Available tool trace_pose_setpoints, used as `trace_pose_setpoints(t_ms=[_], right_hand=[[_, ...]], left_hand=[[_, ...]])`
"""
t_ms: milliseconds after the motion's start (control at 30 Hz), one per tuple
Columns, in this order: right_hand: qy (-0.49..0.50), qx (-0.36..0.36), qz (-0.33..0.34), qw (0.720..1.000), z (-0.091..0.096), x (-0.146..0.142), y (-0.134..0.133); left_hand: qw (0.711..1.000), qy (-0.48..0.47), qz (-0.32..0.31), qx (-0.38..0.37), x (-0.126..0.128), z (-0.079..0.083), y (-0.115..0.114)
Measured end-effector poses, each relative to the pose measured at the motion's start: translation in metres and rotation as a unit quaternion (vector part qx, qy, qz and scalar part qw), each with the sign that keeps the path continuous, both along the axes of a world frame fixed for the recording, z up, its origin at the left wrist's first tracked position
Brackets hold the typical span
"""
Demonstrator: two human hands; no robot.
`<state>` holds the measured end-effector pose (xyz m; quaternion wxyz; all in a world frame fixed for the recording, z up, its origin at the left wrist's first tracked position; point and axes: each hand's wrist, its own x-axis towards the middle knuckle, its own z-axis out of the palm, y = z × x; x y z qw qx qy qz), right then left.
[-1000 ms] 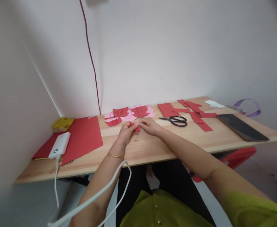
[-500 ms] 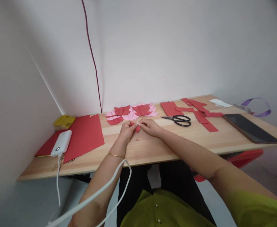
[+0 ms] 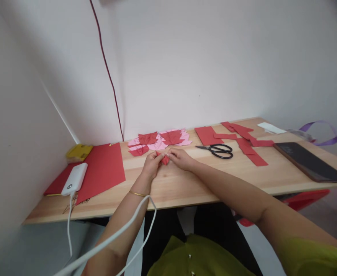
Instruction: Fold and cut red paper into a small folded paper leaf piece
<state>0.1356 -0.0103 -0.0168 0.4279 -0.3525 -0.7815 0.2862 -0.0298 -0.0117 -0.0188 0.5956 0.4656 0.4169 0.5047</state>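
Note:
A small folded piece of red paper (image 3: pixel 165 159) is pinched between my two hands, just above the wooden table. My left hand (image 3: pixel 151 164) grips its left side with thumb and fingers closed. On the other side, my right hand (image 3: pixel 179 158) pinches the paper's upper right edge. The fingers hide part of its shape. Behind my hands lie pink and red leaf-shaped paper cutouts (image 3: pixel 171 137), overlapping one another. Black-handled scissors (image 3: pixel 218 150) rest to the right of my right hand, their blades pointing left.
Large red sheets (image 3: pixel 107 168) lie at left with a white power bank (image 3: pixel 75 178) and a yellow packet (image 3: pixel 79 152). Red strips (image 3: pixel 244 145) and a red rectangle (image 3: pixel 207 135) lie at right, near a dark tablet (image 3: pixel 309 161). A white cable (image 3: pixel 122 230) crosses my left arm.
The view has shifted slightly, so the table sits a little lower. Both hands keep hold of the red paper, and its folds show slightly differently between the fingers.

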Motion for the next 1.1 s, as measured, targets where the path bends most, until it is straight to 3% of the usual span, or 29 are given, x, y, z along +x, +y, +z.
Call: trace_pose_setpoints(t_ms=[1100], right_hand=[[0.012,-0.036,0.028,0.999,0.0009,0.0034,0.0041]], left_hand=[[0.998,0.036,-0.005,0.042,0.0023,-0.0007,0.0007]])
